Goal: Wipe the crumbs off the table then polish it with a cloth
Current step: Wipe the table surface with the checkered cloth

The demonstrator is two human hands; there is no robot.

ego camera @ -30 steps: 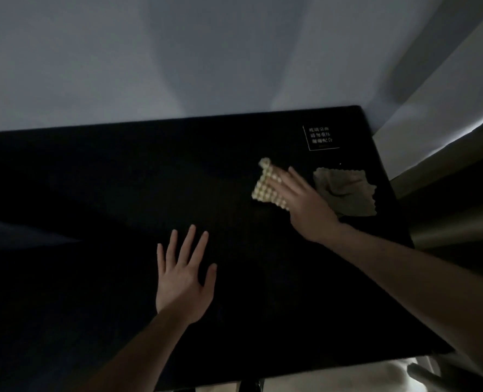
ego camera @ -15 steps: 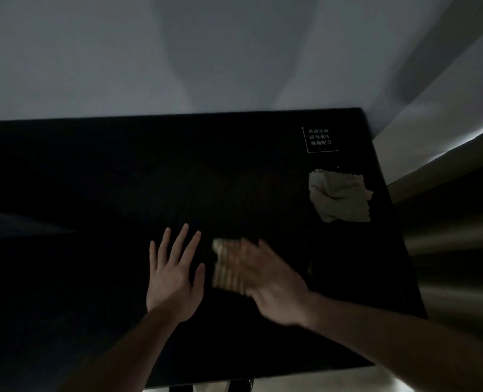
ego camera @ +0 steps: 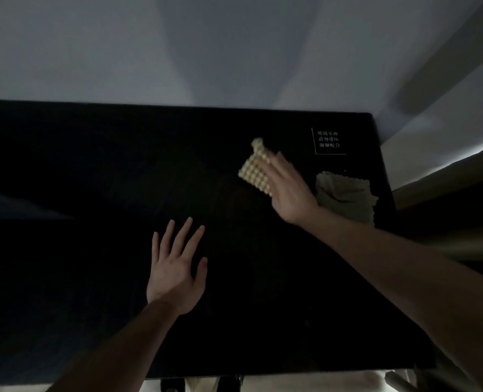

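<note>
- Head view: my right hand (ego camera: 289,190) lies flat on the textured yellow pad (ego camera: 255,169), fingers straight and pressing it down onto the black surface (ego camera: 93,165), up at about one o'clock from the middle. This grip is wide open; nothing is curled round the pad, it is only pinned under my fingers.
- My left hand (ego camera: 176,267) rests palm down at about six o'clock of the middle, fingers spread, holding nothing and bracing me.
- The grey cloth (ego camera: 346,193) sits crumpled at three o'clock, just beside my right wrist, near the right edge. A small white printed label (ego camera: 328,140) lies at two o'clock, just beyond the pad.
- The light is too dim for me to make out any crumbs, so I cannot tell how much is cleared; I judge the wiping step is in hand and polishing not yet begun.
- Risks as I see them: with no real hold, the pad could slip from under my fingers on a fast stroke; my forearm could brush the cloth off the edge; and crumbs I cannot see may be left behind or pushed into the cloth.
</note>
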